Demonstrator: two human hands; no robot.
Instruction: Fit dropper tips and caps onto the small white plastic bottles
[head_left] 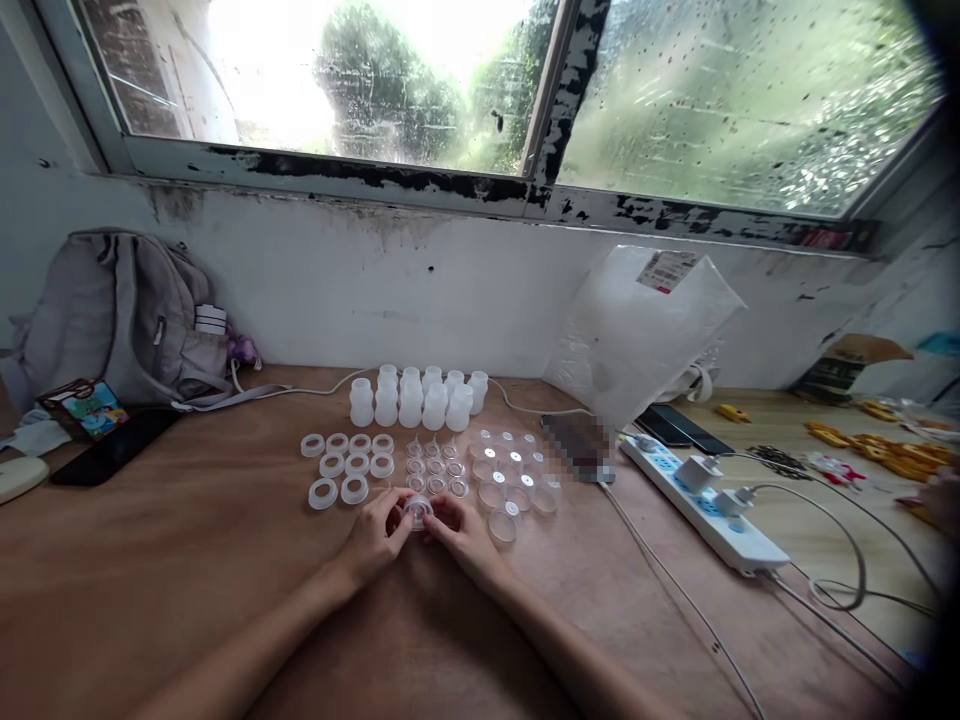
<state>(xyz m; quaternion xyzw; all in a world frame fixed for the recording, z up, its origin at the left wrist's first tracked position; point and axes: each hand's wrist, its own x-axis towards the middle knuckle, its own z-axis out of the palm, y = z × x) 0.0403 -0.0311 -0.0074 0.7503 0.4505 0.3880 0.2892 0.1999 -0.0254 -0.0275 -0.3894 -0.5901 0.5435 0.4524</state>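
Note:
Both my hands grip one translucent screw ring (418, 512) near the table's middle, and a clear piece shows inside it. From the left side, the thumb and fingers of my left hand (379, 532) are closed on its rim. My right hand (463, 540) pinches the other side. Several similar loose rings (322, 493) lie in rows to the left. Clear teat-shaped pieces (436, 467) stand in rows just beyond my hands. Clear round caps (502, 527) lie in a group beside my right hand. Behind them all stand several small frosted bottles (410, 400).
A blurred-out dark phone (577, 445) with a cable lies right of the caps. Farther right are a power strip (705, 510) with plugs and a plastic bag (637, 330). At left are a grey backpack (120, 310) and a black flat object (116, 445).

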